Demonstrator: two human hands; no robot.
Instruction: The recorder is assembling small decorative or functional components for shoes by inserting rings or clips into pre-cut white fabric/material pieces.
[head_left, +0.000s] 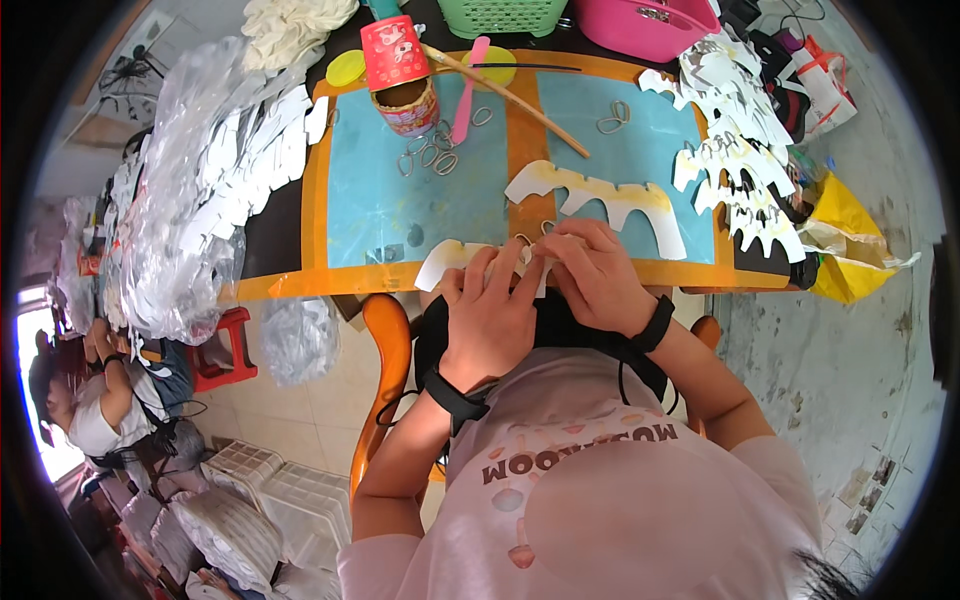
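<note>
At the table's front edge, a white scalloped cut-out (pixel 440 265) with a yellowish smear lies under my hands. My left hand (pixel 490 325) rests over it with bent fingers gripping it. Close beside, my right hand (pixel 595 285) has its fingertips pinched together on the same piece. A small metal ring (pixel 547 227) shows at the fingertips; whether it is attached is hidden. Just beyond my right hand lies another white scalloped cut-out (pixel 600 190), smeared yellow along its upper edge. Several loose metal rings (pixel 430 155) lie farther off on the blue mat (pixel 370 215).
An open tin (pixel 407 115), red container (pixel 392 52), pink spatula (pixel 466 100) and wooden stick (pixel 530 110) are at the back. White cut-outs are piled left (pixel 260 155) and right (pixel 740 160). Green (pixel 500 15) and pink (pixel 650 25) baskets stand behind. Another person (pixel 105 405) sits far left.
</note>
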